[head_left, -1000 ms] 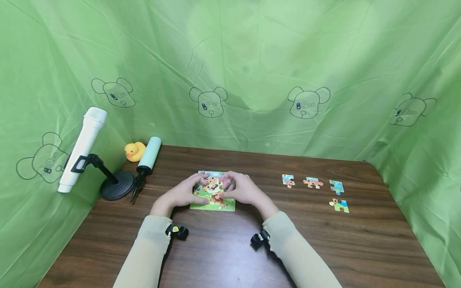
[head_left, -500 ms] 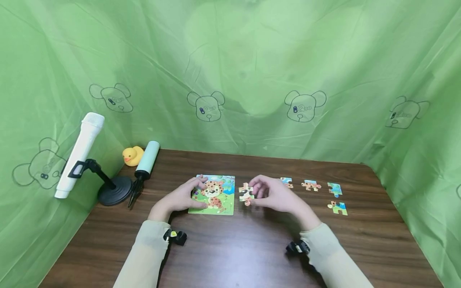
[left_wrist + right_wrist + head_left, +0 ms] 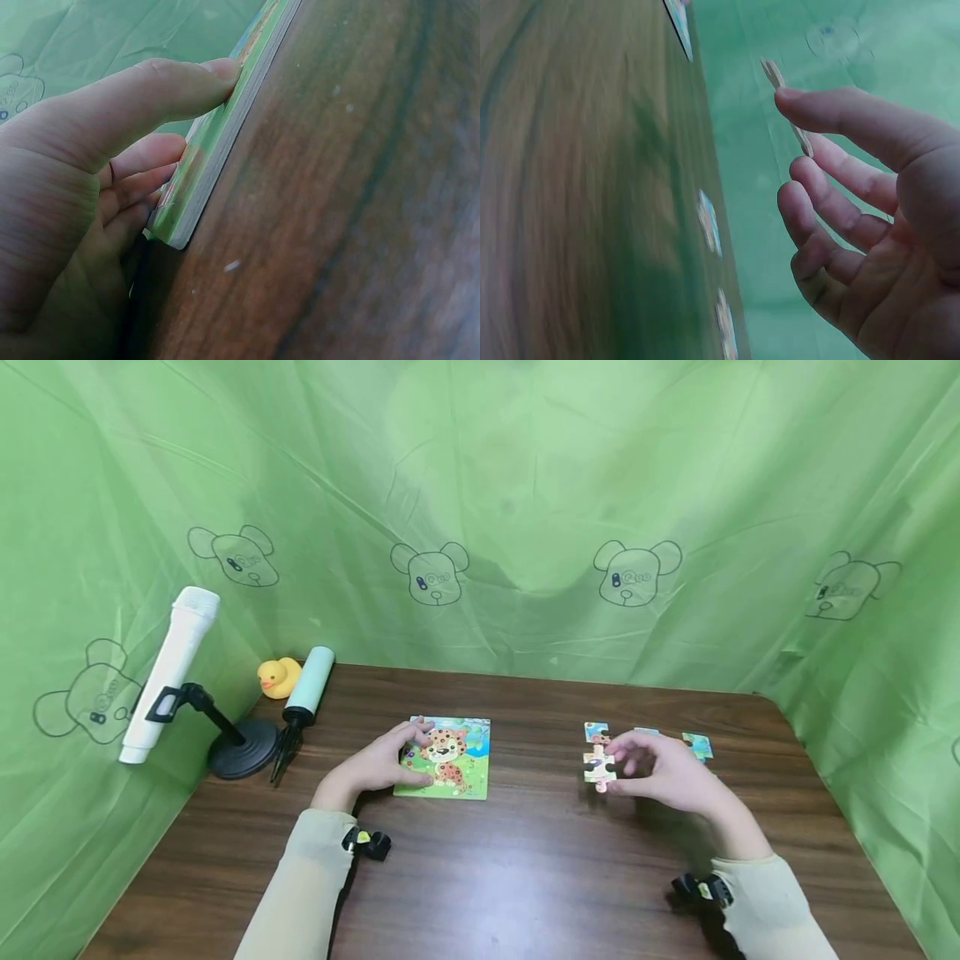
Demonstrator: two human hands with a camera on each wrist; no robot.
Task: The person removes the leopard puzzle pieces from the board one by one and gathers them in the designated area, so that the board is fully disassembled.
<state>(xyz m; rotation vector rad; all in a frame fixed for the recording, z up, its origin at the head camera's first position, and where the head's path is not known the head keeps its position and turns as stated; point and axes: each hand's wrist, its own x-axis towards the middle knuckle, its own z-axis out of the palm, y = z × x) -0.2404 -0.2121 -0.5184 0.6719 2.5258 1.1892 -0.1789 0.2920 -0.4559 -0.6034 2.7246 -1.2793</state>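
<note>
A square puzzle board (image 3: 468,781) with a spotted leopard cub on green and blue lies flat on the table. My left hand (image 3: 375,768) holds its left side; in the left wrist view the thumb (image 3: 172,86) presses on the board's face, and the other fingers curl at its edge. To the right, my right hand (image 3: 671,768) pinches a puzzle piece (image 3: 599,767), pale with dark patches, between thumb and fingers. The right wrist view shows that piece (image 3: 771,73) edge-on, raised off the table. Just behind it lies another puzzle piece (image 3: 597,730).
More puzzle pieces lie around the right hand, one blue piece (image 3: 699,746) showing beyond the knuckles and others partly covered. At the left stand a white microphone (image 3: 171,672) on a black stand (image 3: 242,750), a yellow rubber duck (image 3: 278,678) and a mint-coloured hand pump (image 3: 312,681). Green curtains (image 3: 510,527) enclose the table.
My right hand has left the board and travelled right with the pinched puzzle piece, to beside the loose pieces. My left hand has stayed at the board's left side.
</note>
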